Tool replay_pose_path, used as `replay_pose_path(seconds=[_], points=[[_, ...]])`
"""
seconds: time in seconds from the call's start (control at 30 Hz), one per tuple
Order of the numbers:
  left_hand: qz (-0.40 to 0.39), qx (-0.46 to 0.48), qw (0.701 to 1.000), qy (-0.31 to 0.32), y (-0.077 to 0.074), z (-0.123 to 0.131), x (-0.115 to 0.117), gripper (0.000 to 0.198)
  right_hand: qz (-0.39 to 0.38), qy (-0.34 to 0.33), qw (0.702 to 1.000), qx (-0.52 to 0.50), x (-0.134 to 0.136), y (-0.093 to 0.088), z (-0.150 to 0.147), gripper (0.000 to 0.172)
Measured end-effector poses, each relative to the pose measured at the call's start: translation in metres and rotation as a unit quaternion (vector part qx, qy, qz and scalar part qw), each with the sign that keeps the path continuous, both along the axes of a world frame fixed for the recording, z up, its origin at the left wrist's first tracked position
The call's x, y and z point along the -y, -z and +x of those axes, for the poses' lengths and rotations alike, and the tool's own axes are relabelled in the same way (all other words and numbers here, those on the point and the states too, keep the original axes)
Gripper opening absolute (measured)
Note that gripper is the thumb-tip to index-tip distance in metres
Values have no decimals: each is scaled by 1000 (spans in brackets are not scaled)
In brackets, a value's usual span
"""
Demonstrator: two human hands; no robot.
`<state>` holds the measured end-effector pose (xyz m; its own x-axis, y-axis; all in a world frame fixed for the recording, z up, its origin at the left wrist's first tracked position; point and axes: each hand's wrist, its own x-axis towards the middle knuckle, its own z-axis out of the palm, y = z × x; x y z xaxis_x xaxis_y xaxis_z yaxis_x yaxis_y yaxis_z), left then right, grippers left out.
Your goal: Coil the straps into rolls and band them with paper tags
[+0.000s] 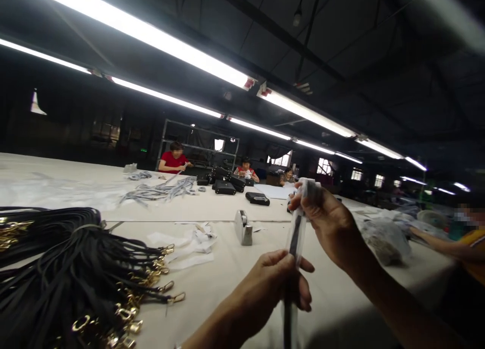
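A dark strap in a clear plastic sleeve (pixel 297 240) stands nearly upright in front of me, held at two heights. My left hand (pixel 275 283) wraps round its lower part, thumb pressed on the front. Higher up, my right hand (pixel 326 220) pinches the top end, where the plastic looks bunched or folded over. The strap's lower end runs out of the picture. Left of my hands lies a tied bundle of black straps (pixel 76 260) with gold clasps (pixel 161 273). A tape dispenser (pixel 243 229) stands on the table just beyond my left hand.
White scraps (pixel 193 245) lie beside the straps. Across the pale table (pixel 220 273) are grey strips (pixel 162 190) and black bags (pixel 225 187). Several people sit along the far side. At right are a clear plastic bag (pixel 386 240) and a person in yellow (pixel 476 243), arm stretched over the table.
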<state>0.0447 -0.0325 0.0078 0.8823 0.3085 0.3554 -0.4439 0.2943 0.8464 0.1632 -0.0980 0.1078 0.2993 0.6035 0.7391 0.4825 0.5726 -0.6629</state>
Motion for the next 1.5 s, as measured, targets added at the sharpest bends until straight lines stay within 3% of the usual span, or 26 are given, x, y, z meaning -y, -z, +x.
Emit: replay_pose_path(seconds=[0.03, 0.1, 0.2, 0.3, 0.4, 0.5, 0.57, 0.63, 0.73, 0.87, 1.03, 1.13, 1.23, 1.33, 1.43, 1.5], points=[[0, -10, 1000, 1, 4, -7, -6, 45, -11, 56, 994, 98, -7, 11, 3, 21], [11, -37, 999, 0, 11, -25, -22, 43, -46, 126, 948, 288, -19, 34, 12, 12], [34, -83, 995, -39, 21, -51, -49, 36, -95, 104, 859, 492, -31, 64, 23, 8], [99, -178, 971, -126, 32, -66, -75, 30, -154, 59, 805, 570, -37, 85, 24, 5], [190, -217, 938, -190, 43, -67, -99, 19, -231, 30, 790, 567, -38, 98, 15, 8], [216, -228, 937, -155, 52, -65, -114, 22, -357, -65, 817, 449, -36, 103, 2, 26], [205, -213, 948, -113, 55, -64, -118, 27, -432, -175, 844, 265, -36, 105, -5, 39], [191, -178, 962, -83, 55, -64, -118, 31, -452, -272, 849, 32, -39, 106, -10, 48], [162, -145, 975, -55, 54, -63, -114, 40, -412, -345, 807, -246, -48, 104, -12, 51], [91, -142, 982, -82, 61, -59, -110, 48, -313, -402, 759, -405, -59, 88, -9, 37], [-30, -78, 990, -114, 75, -45, -98, 49, -195, -400, 787, -428, -68, 67, -12, 27], [-60, -54, 987, -139, 87, -29, -87, 48, -135, -349, 846, -379, -75, 64, -15, 24], [-106, -65, 980, -156, 96, -14, -78, 50, -54, -275, 931, -233, -85, 72, -14, 22], [-185, -76, 971, -128, 96, -9, -71, 50, -23, -184, 981, -63, -95, 88, -8, 22], [-177, -73, 977, -89, 88, -15, -66, 50, -60, -76, 989, 107, -103, 109, -3, 20], [-123, -85, 986, -80, 83, -24, -65, 43, -74, -31, 967, 240, -107, 121, -2, 12]])
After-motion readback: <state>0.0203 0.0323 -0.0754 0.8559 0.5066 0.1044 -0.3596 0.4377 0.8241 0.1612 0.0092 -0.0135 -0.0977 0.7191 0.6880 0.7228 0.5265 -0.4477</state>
